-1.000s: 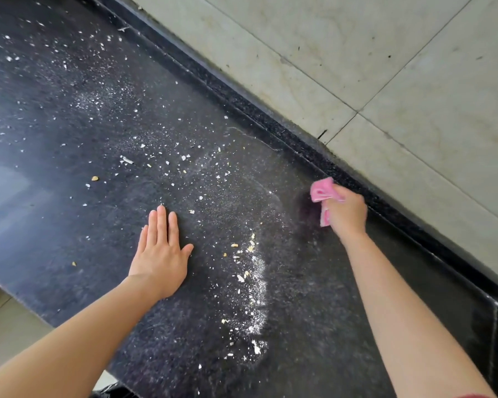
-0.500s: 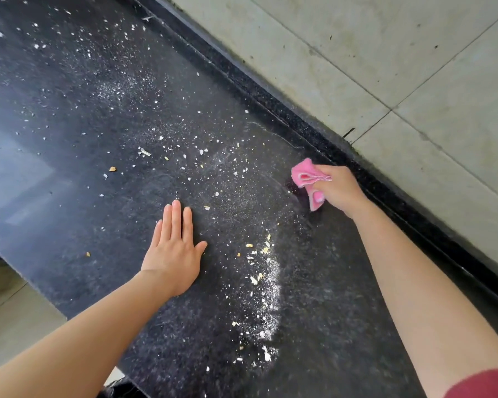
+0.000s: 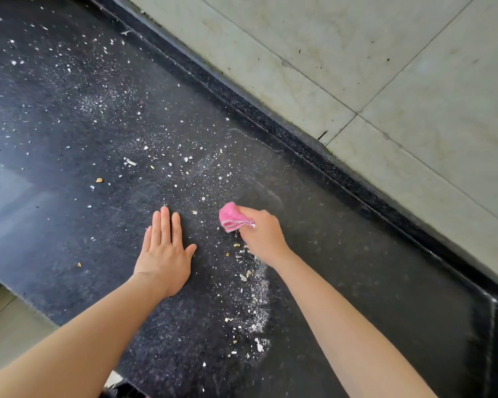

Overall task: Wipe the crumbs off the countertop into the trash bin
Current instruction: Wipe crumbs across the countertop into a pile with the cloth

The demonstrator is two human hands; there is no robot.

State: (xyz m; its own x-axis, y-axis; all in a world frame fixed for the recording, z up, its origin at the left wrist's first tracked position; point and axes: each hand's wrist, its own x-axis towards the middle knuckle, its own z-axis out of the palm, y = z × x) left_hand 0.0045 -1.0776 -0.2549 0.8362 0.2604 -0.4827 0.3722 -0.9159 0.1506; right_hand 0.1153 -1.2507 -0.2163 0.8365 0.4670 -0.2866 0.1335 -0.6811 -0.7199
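Crumbs (image 3: 253,308), pale flakes and fine white dust, lie scattered over the black speckled stone tabletop (image 3: 371,282), thickest in a curved ridge just beside the right forearm and thinner toward the far left. The right hand (image 3: 260,237) is the working grip: its fingers are curled tight together, clamped on a small pink cloth (image 3: 232,218) bunched into a wad, with folded edges poking out on the thumb side. The wad sits low at the tabletop, though actual contact cannot be confirmed. The left hand (image 3: 164,254) lies flat, fingers together and extended, palm down on the stone, holding nothing, a little apart from the cloth.

The cloth looks soft, light and limp, so it will likely take whatever shape the fist gives it; a broader, flatter hold would probably push more at once. The crumbs seem dry, weightless and loose, liable to scatter or slip past the wad's edges instead of gathering. The polished stone looks slick, so they should slide easily. No trash bin is visible; the near tabletop edge sits below the forearms.
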